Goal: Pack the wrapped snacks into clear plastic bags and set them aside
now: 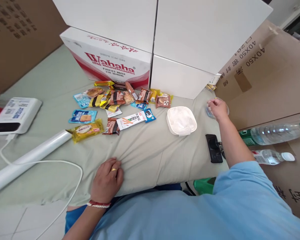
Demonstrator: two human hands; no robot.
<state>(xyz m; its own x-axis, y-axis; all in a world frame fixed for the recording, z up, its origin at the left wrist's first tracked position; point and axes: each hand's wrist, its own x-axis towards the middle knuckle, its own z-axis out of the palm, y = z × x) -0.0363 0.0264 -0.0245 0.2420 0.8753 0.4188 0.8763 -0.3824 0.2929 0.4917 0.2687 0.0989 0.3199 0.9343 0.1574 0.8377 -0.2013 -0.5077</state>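
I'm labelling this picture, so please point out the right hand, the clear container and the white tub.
Right hand (219,108): head view, back of the hand.
Clear container (209,113): head view, its lower left side.
White tub (182,120): head view, its middle.

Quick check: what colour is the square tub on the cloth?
The square tub is off-white, seen best in the head view.

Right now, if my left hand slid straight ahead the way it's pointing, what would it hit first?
Your left hand would probably meet the white snack packet first, though the brown packet beside it lies close to that line too.
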